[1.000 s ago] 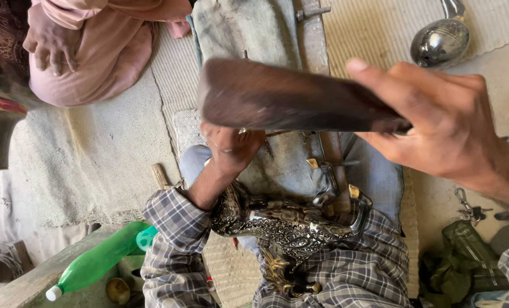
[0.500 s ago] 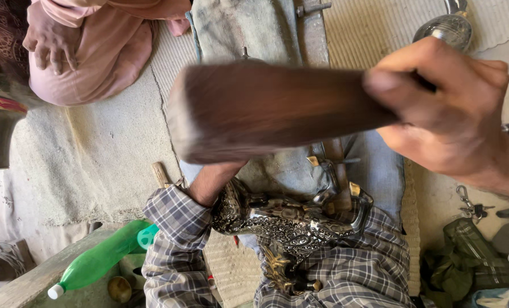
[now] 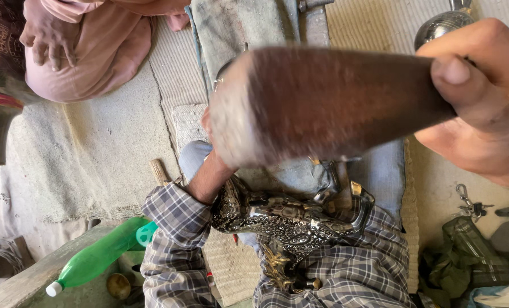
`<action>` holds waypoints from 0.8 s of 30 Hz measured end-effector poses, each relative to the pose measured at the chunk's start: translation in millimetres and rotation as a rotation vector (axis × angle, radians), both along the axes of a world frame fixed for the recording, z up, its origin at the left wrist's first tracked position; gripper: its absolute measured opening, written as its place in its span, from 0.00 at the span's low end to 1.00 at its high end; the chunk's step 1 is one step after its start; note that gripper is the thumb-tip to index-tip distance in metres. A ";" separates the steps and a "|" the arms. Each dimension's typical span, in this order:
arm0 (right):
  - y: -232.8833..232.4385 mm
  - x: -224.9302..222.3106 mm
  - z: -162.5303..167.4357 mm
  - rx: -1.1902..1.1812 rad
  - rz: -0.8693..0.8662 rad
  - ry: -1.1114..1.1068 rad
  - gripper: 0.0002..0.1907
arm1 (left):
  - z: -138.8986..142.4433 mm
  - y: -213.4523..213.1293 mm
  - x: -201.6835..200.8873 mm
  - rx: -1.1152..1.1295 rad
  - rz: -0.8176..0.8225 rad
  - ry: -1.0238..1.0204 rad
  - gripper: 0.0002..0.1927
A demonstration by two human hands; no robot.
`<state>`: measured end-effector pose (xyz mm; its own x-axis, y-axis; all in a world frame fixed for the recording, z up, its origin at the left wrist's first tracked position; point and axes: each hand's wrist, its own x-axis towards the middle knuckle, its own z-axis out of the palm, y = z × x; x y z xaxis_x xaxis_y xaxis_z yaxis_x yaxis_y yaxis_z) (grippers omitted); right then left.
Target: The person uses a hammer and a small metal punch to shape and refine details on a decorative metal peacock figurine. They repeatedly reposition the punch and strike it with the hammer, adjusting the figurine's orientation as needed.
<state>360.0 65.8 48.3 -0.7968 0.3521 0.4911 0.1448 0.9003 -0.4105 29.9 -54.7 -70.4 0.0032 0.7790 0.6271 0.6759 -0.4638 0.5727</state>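
Observation:
My right hand (image 3: 482, 108) grips one end of a thick dark wooden mallet (image 3: 323, 105), raised close to the camera and blurred. Its pale worn end points left. The mallet hides most of my left hand (image 3: 206, 121); only its edge and the forearm in a checked sleeve show below it. Whether that hand holds anything is hidden. On my lap lies an ornate engraved metal piece (image 3: 288, 219), dark silver with a gold-coloured part at its lower end, just under the left forearm.
Another person in pink clothes (image 3: 89, 63) sits at the upper left, a hand (image 3: 46, 37) resting on a knee. A green plastic bottle (image 3: 100, 256) lies lower left. A shiny round metal vessel (image 3: 439, 25), a key clip (image 3: 471, 205) and a green bag (image 3: 465, 262) are on the right.
The mallet has risen toward the camera and now looks much larger, covering my left hand, which was visible a second ago. The metal piece on my lap has stayed put.

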 end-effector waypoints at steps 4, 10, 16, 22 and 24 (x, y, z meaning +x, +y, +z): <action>1.8 -5.2 -10.4 0.322 -0.084 -0.173 0.46 | 3.8 0.2 -0.9 0.116 0.000 0.048 0.20; 3.1 -1.6 -27.0 0.333 -0.156 -0.207 0.45 | 6.5 0.0 0.6 0.098 0.019 0.110 0.14; -1.1 1.4 -21.9 0.419 -0.144 -0.257 0.47 | 4.9 0.4 1.8 0.112 0.050 0.141 0.22; -2.1 0.7 -13.4 0.276 -0.132 -0.279 0.47 | -0.6 2.6 1.0 0.160 0.043 0.152 0.20; -1.9 2.5 -14.5 0.197 -0.139 -0.269 0.45 | 0.2 2.3 1.2 0.137 0.031 0.150 0.17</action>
